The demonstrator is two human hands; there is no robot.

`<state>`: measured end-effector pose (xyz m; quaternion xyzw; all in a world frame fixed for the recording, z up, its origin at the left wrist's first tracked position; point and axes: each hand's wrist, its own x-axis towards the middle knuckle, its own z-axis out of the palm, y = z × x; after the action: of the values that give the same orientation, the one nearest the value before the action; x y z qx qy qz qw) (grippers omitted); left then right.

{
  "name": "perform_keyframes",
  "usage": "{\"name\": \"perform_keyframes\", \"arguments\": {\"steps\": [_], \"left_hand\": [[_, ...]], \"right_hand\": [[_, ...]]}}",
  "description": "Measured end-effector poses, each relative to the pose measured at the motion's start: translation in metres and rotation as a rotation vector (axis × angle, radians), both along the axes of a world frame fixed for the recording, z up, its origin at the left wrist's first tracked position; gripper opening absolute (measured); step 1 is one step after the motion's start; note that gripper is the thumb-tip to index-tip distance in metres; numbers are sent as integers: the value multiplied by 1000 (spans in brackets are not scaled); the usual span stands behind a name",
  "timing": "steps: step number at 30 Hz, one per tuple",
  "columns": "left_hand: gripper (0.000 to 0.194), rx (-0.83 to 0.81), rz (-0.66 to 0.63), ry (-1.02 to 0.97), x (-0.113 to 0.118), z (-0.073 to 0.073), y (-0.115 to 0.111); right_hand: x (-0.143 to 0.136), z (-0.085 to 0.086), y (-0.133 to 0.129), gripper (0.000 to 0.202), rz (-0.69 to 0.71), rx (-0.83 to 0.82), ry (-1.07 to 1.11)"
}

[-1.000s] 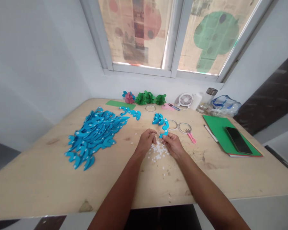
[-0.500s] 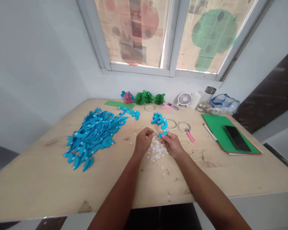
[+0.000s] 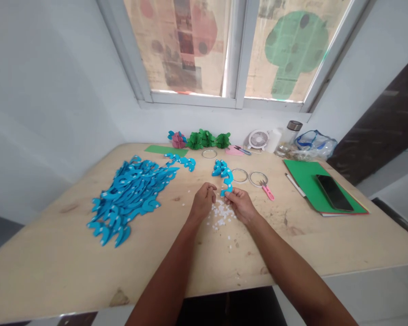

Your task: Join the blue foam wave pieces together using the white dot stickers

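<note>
Fingers of the right hand [image 3: 242, 204] grip a blue scalloped cutout [image 3: 229, 181], which I see between the far and near edges of the tabletop [image 3: 149, 262]; the left hand [image 3: 201, 200] curls; whether gripping, I can't tell.

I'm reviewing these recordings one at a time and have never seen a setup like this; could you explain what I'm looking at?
There is no machine here: a person works with two bare hands. The view comes from a camera worn on the person's head, looking forward and down.

On the wooden table, a large pile of blue pieces lies to the left. White bits are scattered between the hands. To the right are pink-handled snips and a dark phone on a green sheet. A small white fan stands at the back.

The right hand holds a curved blue piece. The left hand has its fingers curled; whether it holds anything is too small to tell.
</note>
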<state>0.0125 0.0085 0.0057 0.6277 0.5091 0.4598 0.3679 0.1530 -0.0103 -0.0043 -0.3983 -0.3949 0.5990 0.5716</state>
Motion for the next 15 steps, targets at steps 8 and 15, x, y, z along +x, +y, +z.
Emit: {"name": "perform_keyframes", "arguments": {"steps": [8, 15], "left_hand": [[14, 56, 33, 55, -4, 10, -1], [17, 40, 105, 4, -7, 8, 0]], "right_hand": [[-1, -4, 2, 20, -5, 9, -3], [-2, -7, 3, 20, -9, 15, -9]]}}
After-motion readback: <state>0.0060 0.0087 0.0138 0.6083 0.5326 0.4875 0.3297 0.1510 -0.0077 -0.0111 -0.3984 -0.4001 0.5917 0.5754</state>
